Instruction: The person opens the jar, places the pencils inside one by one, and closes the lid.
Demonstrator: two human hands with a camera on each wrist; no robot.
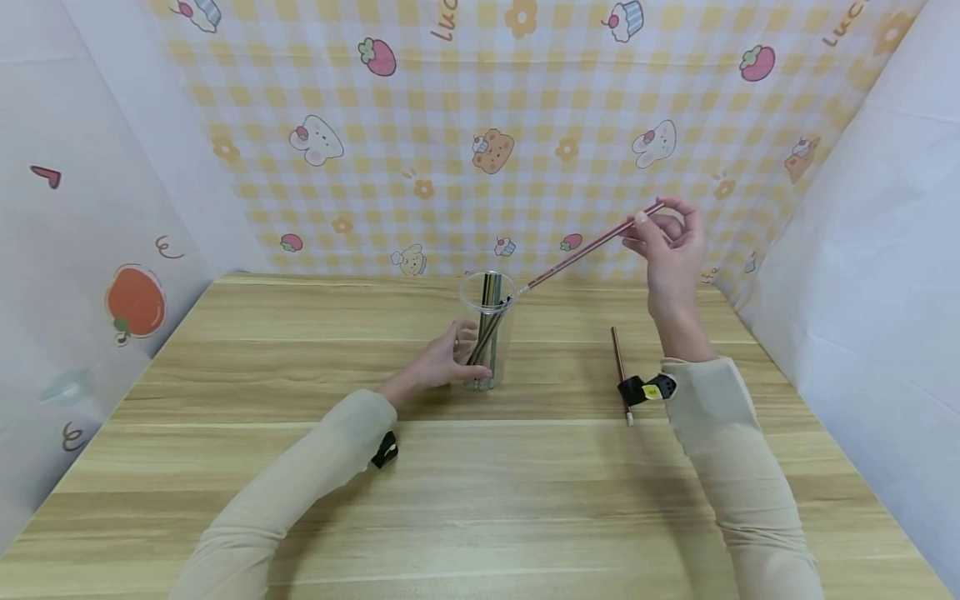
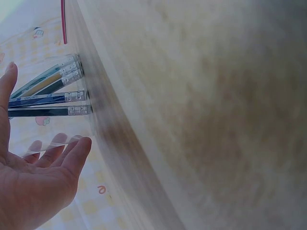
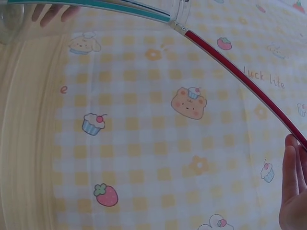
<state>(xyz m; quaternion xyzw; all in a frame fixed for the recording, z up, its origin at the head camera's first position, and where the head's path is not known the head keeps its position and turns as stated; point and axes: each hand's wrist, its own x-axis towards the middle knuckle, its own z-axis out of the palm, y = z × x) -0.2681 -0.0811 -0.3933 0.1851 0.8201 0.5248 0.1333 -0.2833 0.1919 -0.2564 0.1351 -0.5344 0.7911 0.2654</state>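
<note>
A clear plastic cup (image 1: 506, 346) stands upright on the table, with several dark and coloured pencils (image 1: 491, 287) inside, eraser ends down in the left wrist view. My left hand (image 1: 438, 360) holds the cup low, its thumb on the near side and fingers around the left. High on the right, my right hand (image 1: 675, 254) pinches a red pencil (image 1: 588, 252) near its upper end. That pencil slants down to the left, its metal-and-eraser end at the cup's rim; contact is unclear. The right wrist view shows the same red pencil (image 3: 240, 74) and part of the hand (image 3: 293, 187).
Another reddish pencil (image 1: 618, 358) lies on the wooden table (image 1: 480, 500) left of my right forearm, its white eraser end towards me. A yellow checked cloth (image 1: 420, 225) hangs behind the table. White sheets (image 1: 862, 208) close off both sides.
</note>
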